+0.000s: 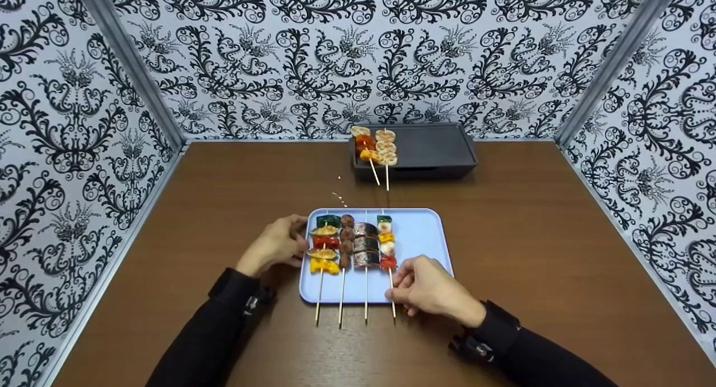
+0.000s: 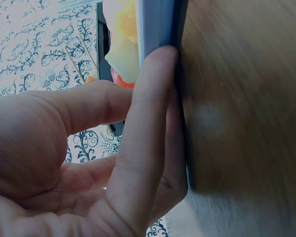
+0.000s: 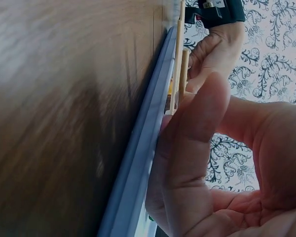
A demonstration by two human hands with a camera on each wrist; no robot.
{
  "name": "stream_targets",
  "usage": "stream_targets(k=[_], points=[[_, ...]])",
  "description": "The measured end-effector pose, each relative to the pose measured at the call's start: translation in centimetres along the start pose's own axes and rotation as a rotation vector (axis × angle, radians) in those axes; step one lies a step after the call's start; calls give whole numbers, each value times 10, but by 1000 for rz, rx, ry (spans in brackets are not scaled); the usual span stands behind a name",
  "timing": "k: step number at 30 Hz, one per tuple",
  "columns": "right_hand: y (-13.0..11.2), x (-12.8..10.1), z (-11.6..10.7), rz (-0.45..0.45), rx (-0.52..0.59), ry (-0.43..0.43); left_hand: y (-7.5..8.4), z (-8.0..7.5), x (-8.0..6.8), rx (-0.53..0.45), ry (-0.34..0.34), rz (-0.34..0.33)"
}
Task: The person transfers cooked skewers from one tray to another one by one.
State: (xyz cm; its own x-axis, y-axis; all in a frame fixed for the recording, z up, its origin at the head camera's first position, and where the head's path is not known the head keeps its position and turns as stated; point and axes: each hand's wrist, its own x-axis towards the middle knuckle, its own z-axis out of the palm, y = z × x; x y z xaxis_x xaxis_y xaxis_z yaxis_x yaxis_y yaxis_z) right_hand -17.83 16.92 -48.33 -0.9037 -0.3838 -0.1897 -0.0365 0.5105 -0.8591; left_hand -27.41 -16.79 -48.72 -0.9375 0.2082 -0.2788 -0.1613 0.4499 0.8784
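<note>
In the head view a light blue tray (image 1: 419, 239) lies on the table with skewers side by side. From the left come a vegetable skewer (image 1: 324, 242), a meatball skewer (image 1: 347, 241), a skewer of dark-skinned pieces (image 1: 366, 244) and a skewer with green, white, yellow and red pieces (image 1: 386, 241). My left hand (image 1: 275, 242) grips the tray's left edge, fingertips at the rim in the left wrist view. With thumb and fingers, my right hand (image 1: 428, 286) pinches the stick of the rightmost skewer by the tray's front right part. The sticks' lower ends overhang the front rim.
Behind the tray stands a dark rectangular grill plate (image 1: 433, 144). Two skewers lie on its left part: one with mixed pieces (image 1: 366, 144), one with pale round slices (image 1: 386, 146). Small white crumbs (image 1: 339, 198) dot the brown table (image 1: 235, 180). Patterned walls (image 1: 335, 57) enclose it.
</note>
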Motion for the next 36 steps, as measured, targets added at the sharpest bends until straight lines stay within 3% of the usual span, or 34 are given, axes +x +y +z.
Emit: stream_targets(k=[14,36], points=[[0,-2,-2,-55,-117,31,0,1,-1,-6,0,8],[-3,-3,-15,-77,-183,95,1,0,-1,-5,-1,-4]])
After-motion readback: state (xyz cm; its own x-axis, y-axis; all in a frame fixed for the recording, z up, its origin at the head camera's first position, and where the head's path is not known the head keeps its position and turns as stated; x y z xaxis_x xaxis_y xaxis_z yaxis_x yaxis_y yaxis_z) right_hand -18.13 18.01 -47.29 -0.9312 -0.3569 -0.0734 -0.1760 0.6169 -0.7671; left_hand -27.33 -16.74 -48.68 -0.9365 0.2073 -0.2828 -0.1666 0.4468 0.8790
